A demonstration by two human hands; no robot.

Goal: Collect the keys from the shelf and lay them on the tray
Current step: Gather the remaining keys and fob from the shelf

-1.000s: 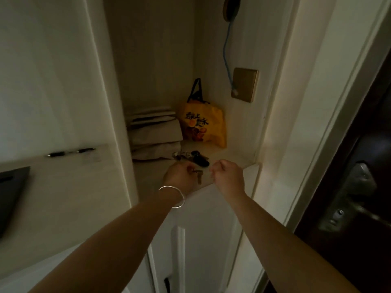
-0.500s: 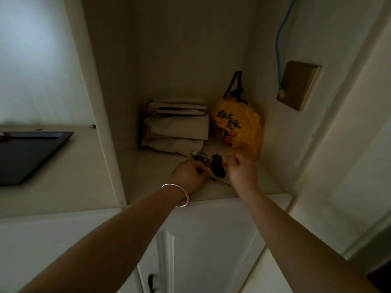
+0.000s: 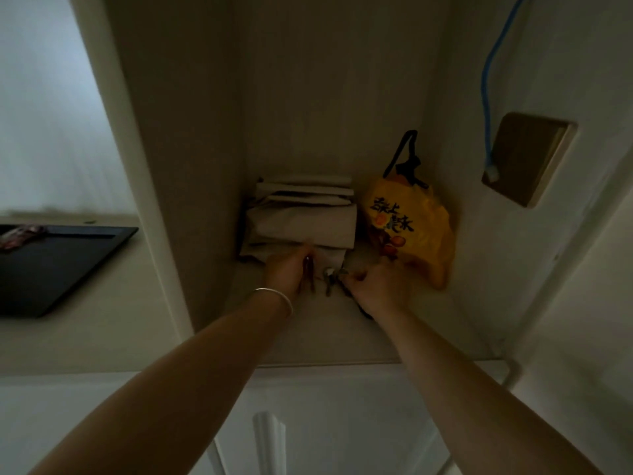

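Both my hands reach deep into a dim shelf niche (image 3: pixel 329 337). My left hand (image 3: pixel 289 272), with a silver bangle on the wrist, is closed around a reddish-brown key (image 3: pixel 309 275) that hangs down from its fingers. My right hand (image 3: pixel 380 286) pinches a bunch of metal keys (image 3: pixel 331 277) with a dark fob partly hidden under the palm. The two hands are a short gap apart. A black tray (image 3: pixel 61 265) lies on the counter to the left of the niche's side wall.
A stack of folded paper bags (image 3: pixel 301 217) sits right behind my left hand. An orange plastic bag (image 3: pixel 411 228) stands at the back right. A blue cable (image 3: pixel 486 97) runs to a brown wall plate (image 3: pixel 527 159). Something small lies on the tray's far corner (image 3: pixel 20 236).
My hands moved further back on the shelf. The left hand now grips the brown key, and the right hand has closed on the key bunch. The view shifted left and nearer.
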